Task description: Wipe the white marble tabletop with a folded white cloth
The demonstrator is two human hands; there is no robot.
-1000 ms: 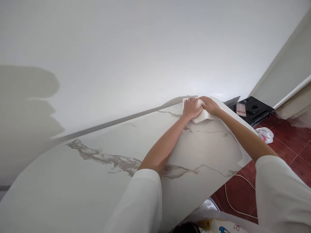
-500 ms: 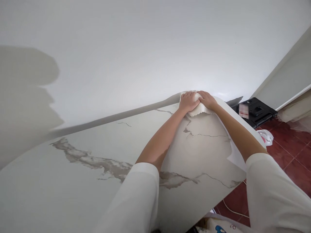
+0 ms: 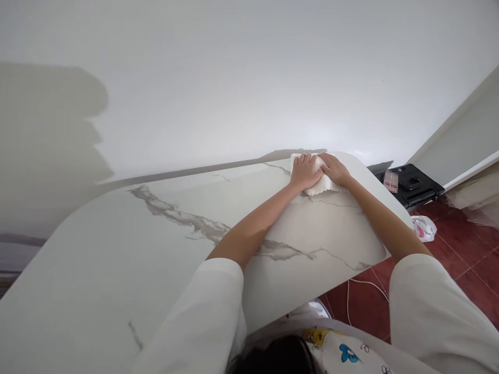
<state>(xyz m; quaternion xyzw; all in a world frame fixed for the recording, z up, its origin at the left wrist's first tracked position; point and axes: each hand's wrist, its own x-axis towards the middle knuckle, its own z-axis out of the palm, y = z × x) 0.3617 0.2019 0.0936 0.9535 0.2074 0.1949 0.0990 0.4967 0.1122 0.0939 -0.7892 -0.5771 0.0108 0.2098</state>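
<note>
The left hand [image 3: 306, 172] and the right hand [image 3: 334, 169] are resting side by side on an off-white, scallop-edged fabric cloth [image 3: 323, 187], which is lying at the far right of a white, marble-veined, round-cornered table [image 3: 97, 270], near the smooth white wall [image 3: 234, 78]. Both grips are pressing from above, fingers extended; the view is not showing whether they are also pinching the fabric. The step in hand is apparently involving surface wiping. The next move is likely calling for even downward pressure, both hands guiding the cloth together.
</note>
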